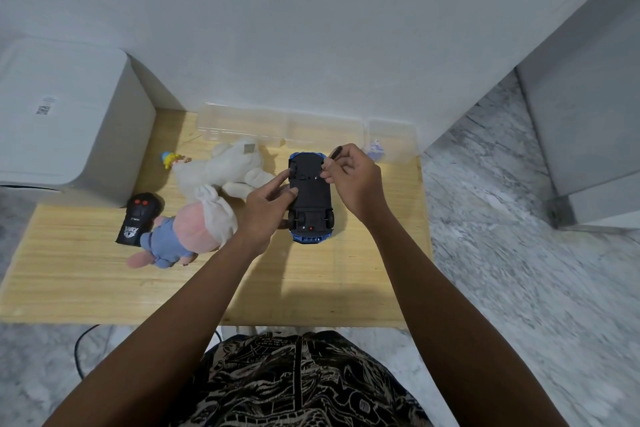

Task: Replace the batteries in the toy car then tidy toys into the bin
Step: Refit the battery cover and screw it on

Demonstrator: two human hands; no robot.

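A blue toy car [311, 198] lies upside down on the wooden table [86, 274], its black underside facing up. My left hand [266, 208] grips the car's left side, fingers by the wheels. My right hand [353, 180] pinches a small black screwdriver [335, 153], its tip down on the underside near the car's far end. Clear plastic bins [277, 128] stand along the wall behind the car. A black remote control [136, 218], a pink and blue plush [180, 236], a white plush [228, 170] and a small yellow figure [170, 158] lie to the left.
A white box-shaped appliance [62, 121] fills the table's back left corner. A small clear tub [391, 142] with something pale blue inside stands behind my right hand. Marble floor lies to the right, and a black cable [81, 347] hangs below the table's front edge.
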